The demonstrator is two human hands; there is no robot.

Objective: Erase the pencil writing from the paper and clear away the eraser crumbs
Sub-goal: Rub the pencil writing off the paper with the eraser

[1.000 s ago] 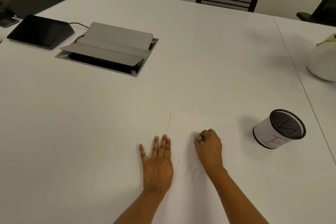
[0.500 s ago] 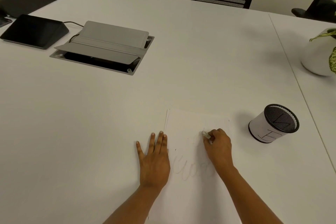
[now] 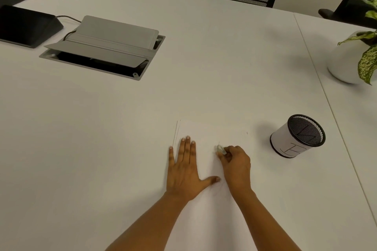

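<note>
A white sheet of paper [image 3: 212, 134] lies on the white table in front of me, its edges hard to tell from the tabletop. My left hand [image 3: 184, 167] presses flat on the sheet's left part, fingers straight and thumb spread to the right. My right hand [image 3: 234, 163] is curled and pinches a small pale eraser [image 3: 220, 149] whose tip touches the paper. Faint pencil traces show just below the left thumb; most of the writing is hidden by my hands. A tiny speck [image 3: 247, 133] lies near the sheet's far right corner.
A mesh pencil cup [image 3: 296, 138] with a white sleeve stands to the right of the paper. A potted plant in a white pot [image 3: 344, 67] sits at the far right. An open grey cable box [image 3: 104, 47] and a dark tablet [image 3: 26, 26] lie at the far left.
My right hand with the eraser has drawn left and nearer, toward my left hand. The left thumb now spreads out over the writing, hiding it. The camera has tilted slightly.
</note>
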